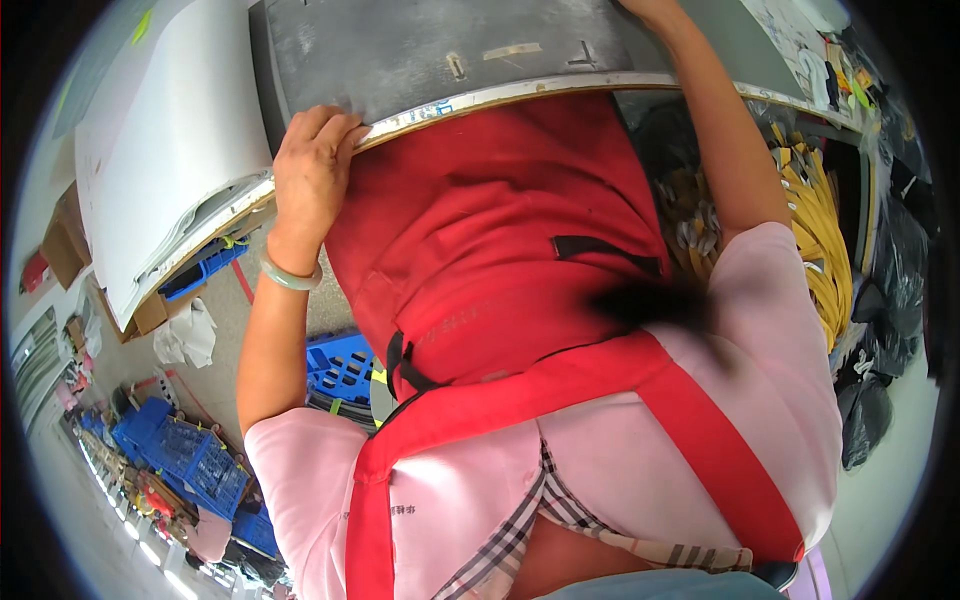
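My left hand [313,165] is at the front edge of a work table [520,92], fingers curled together at the corner of a dark grey board [400,60]. Whatever those fingers may hold is hidden under them. A pale bangle [290,277] circles the left wrist. Scuffed and flat, the board lies on the table top with bits of tape and dark corner marks on it. My right hand [648,8] reaches over its far right part; the upper rim of the view cuts it off, so its fingers do not show.
Large white sheets [185,130] overhang the table at left. Bundled yellow strips [815,230] hang below it at right, near black plastic bags [868,415]. Blue crates [200,465] and crumpled white paper [187,333] are on the floor at left. My red apron [500,220] meets the table edge.
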Action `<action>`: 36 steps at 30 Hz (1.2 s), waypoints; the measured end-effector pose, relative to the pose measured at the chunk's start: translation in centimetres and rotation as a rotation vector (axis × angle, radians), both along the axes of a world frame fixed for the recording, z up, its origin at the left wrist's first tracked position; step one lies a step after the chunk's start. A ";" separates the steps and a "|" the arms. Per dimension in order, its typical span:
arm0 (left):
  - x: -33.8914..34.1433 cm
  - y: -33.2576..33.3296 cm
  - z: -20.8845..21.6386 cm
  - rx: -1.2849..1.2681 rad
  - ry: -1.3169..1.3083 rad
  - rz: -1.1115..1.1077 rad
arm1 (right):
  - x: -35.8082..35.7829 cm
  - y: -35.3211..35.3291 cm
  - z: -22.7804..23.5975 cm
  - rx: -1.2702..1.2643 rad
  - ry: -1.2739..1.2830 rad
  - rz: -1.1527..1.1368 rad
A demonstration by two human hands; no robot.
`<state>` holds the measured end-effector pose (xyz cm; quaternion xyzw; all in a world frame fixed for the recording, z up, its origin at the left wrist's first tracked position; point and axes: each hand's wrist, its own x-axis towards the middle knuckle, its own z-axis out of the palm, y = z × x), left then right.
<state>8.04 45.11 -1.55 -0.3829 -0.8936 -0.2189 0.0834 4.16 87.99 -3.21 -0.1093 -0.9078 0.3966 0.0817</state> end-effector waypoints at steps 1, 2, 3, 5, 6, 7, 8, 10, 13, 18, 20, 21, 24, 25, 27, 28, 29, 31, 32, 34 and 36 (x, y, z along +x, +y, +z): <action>0.0 0.0 0.0 0.009 -0.003 -0.002 | 0.1 0.0 0.0 0.018 0.003 -0.009; 0.0 0.1 0.0 0.017 -0.005 -0.003 | 0.1 0.0 -0.1 0.035 0.006 -0.019; 0.1 0.1 0.0 0.019 0.003 -0.001 | 0.2 -0.1 -0.1 0.017 0.011 -0.025; 0.0 0.1 -0.1 0.023 0.019 0.004 | 0.3 -0.4 -0.2 -0.020 0.022 -0.036; 0.0 0.0 -0.1 0.006 0.009 0.008 | 0.3 -0.5 -0.2 -0.016 0.026 -0.033; 0.0 -0.1 0.0 -0.011 -0.001 0.014 | 0.3 -0.6 -0.2 -0.012 0.031 -0.029; -0.1 -0.2 0.1 -0.028 -0.011 0.020 | 0.3 -0.7 -0.2 -0.009 0.037 -0.024; -0.1 0.1 0.5 -0.063 -0.038 0.035 | 0.4 -0.4 -0.8 -0.009 0.051 -0.021; -0.5 3.2 1.7 -0.108 -0.105 0.014 | 0.8 -0.5 -0.3 0.069 0.072 -0.006; -2.7 12.6 -1.1 0.035 -0.056 -0.078 | -0.8 2.3 -2.4 -0.045 -0.018 0.068; -4.3 14.2 -4.0 0.146 0.074 -0.030 | -0.6 2.0 -2.3 -0.132 -0.001 0.058; -4.5 15.0 -4.2 0.158 0.093 -0.008 | -0.4 2.3 -2.2 -0.118 0.007 0.050; -4.8 16.1 -5.0 0.050 0.056 0.031 | 0.0 2.0 -2.4 -0.029 0.109 0.014; -4.8 16.0 -5.1 -0.004 0.027 0.034 | 0.5 1.3 -2.3 0.041 0.193 -0.005; -4.1 16.1 -3.3 -0.064 0.060 0.031 | 2.2 2.7 -2.8 -0.005 0.228 -0.025; -3.6 16.2 -2.2 -0.043 -0.020 0.033 | 2.9 3.5 -3.1 -0.142 0.187 -0.007; -3.4 15.4 -1.9 -0.049 -0.103 0.085 | 3.6 0.3 -1.7 -0.248 0.110 0.077; -3.5 15.4 -3.5 0.012 0.069 0.138 | 7.4 -3.9 1.6 -0.231 0.027 0.165; -3.5 15.6 -4.0 0.038 0.157 0.157 | 8.9 -4.6 2.3 -0.122 0.021 0.187; -3.4 15.8 -3.7 0.029 0.103 0.129 | 10.6 -4.7 2.6 0.027 0.033 0.233; -3.4 16.0 -3.8 0.041 0.111 0.133 | 11.4 -4.4 2.6 0.118 0.076 0.284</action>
